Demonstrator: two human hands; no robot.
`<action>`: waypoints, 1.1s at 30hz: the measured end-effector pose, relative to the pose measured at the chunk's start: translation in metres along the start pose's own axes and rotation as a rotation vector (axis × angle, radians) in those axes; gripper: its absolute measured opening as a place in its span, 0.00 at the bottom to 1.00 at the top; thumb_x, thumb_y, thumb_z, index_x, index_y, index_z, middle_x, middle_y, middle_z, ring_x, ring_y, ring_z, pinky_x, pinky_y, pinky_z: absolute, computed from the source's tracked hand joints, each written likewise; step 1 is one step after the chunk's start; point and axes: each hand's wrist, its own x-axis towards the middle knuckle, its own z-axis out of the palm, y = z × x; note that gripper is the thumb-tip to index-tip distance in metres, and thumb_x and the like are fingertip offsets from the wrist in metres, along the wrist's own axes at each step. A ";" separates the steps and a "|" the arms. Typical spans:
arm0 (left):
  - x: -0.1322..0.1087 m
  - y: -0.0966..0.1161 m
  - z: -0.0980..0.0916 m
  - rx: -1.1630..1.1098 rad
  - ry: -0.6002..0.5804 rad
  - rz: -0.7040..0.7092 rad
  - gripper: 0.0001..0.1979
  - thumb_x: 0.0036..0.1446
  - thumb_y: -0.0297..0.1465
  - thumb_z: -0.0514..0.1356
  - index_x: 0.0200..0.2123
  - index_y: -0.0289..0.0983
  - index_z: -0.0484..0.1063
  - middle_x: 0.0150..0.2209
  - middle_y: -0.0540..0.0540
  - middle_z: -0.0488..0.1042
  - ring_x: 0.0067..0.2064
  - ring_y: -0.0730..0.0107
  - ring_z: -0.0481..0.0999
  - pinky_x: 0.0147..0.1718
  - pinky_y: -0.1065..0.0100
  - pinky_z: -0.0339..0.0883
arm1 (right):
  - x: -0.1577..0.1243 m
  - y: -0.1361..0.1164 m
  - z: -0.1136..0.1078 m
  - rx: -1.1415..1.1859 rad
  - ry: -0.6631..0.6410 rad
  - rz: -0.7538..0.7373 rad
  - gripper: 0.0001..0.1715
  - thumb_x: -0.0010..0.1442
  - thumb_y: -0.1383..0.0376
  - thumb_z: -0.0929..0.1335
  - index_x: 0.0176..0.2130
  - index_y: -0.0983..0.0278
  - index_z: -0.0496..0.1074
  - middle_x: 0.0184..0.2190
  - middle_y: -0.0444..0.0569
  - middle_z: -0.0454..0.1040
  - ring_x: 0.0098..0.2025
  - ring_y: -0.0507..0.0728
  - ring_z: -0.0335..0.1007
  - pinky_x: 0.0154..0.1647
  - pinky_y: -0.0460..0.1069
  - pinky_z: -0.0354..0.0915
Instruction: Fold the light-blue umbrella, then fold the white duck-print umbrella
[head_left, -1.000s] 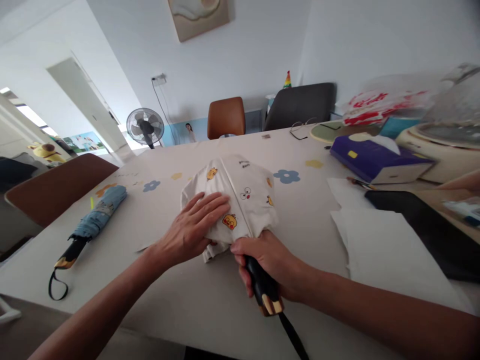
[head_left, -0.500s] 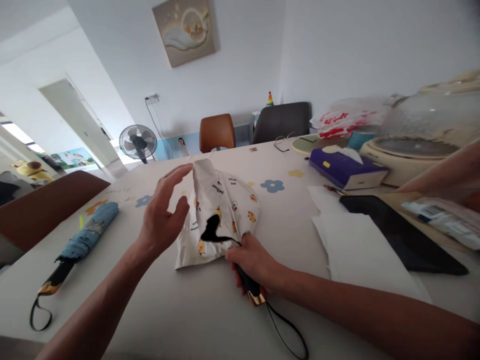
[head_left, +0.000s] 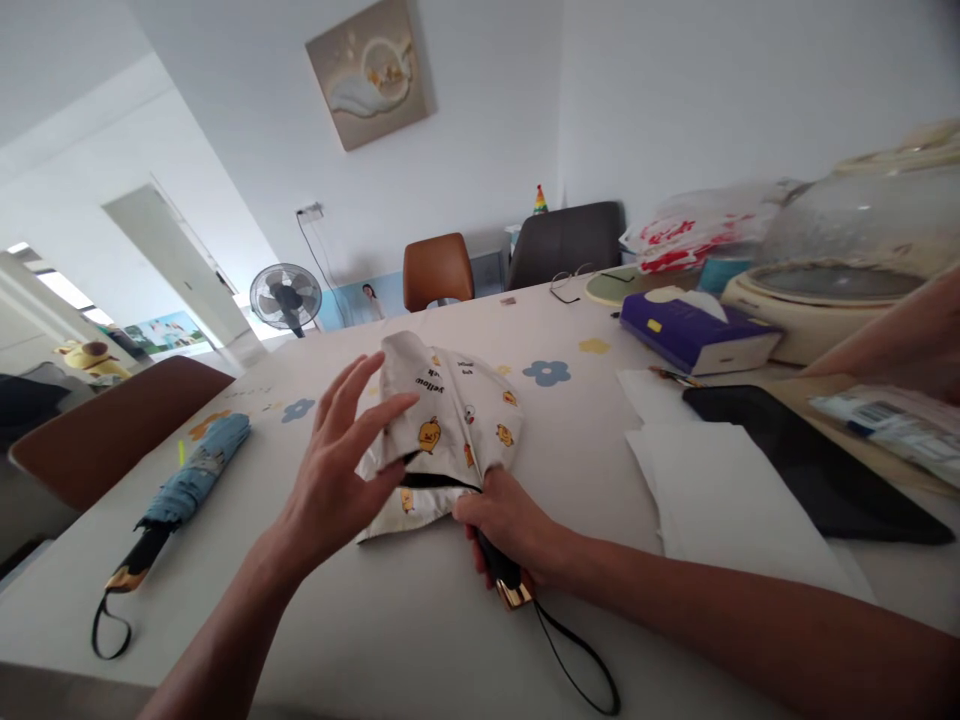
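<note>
A white umbrella with yellow duck prints lies loosely folded on the table, its dark inside showing along a gap in the cloth. Wrapped around its black and gold handle is my right hand; a black wrist strap trails from the end. My left hand is at the left side of the cloth with fingers apart, the fingertips touching or just over the fabric. Further left rests a blue folded umbrella with a black and gold handle and a strap.
On the right are white paper sheets, a black tablet-like slab, a purple tissue box and a glass-topped appliance. Another person's arm reaches in there. Glasses lie at the back. Chairs surround the table.
My left hand has moved right onto the white umbrella's cloth, and a cloth panel has shifted down over the dark gap. My right hand keeps its grip on the handle.
</note>
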 end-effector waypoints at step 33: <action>0.007 0.034 0.066 -0.824 0.119 -0.743 0.30 0.52 0.34 0.58 0.58 0.40 0.56 0.61 0.42 0.53 0.62 0.53 0.52 0.58 0.54 0.51 | 0.000 -0.006 -0.004 0.229 0.037 -0.217 0.12 0.49 0.64 0.61 0.17 0.64 0.60 0.09 0.41 0.62 0.10 0.49 0.57 0.12 0.44 0.58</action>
